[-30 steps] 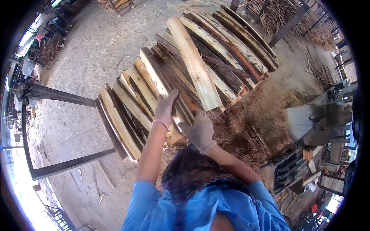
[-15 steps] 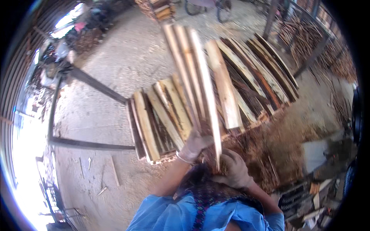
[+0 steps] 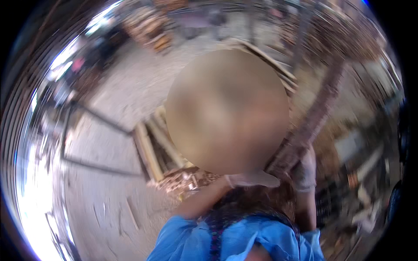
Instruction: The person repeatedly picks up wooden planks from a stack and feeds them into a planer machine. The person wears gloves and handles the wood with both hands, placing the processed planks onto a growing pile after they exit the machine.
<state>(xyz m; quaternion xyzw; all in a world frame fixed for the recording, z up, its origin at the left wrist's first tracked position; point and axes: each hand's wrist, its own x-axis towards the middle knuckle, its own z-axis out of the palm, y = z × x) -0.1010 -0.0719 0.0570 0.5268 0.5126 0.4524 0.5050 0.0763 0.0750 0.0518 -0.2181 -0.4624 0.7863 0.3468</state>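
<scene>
A long wood slab [image 3: 316,108], its dark bark side showing, leans up and away to the right. My right hand [image 3: 305,172], in a pale work glove, is closed around its lower part. Beside the slab's lower end is my gloved left hand [image 3: 253,179], stretched toward it. A round blurred patch covers what lies above this hand and hides most of its fingers, so its grip is unclear. More sawn slabs [image 3: 150,152] lie side by side on the pile, left of the patch.
Dark metal bars [image 3: 100,167] form a frame at the left. Slabs [image 3: 270,61] show beyond the blurred patch. Wood scraps [image 3: 365,200] lie at the lower right, a stack of wood [image 3: 146,26] stands far off, and brushwood [image 3: 344,35] is heaped at far right.
The upright slabs between my hands are no longer seen there. A bark-faced slab now leans right in my right hand, which has moved right. The view has turned and blurred.
</scene>
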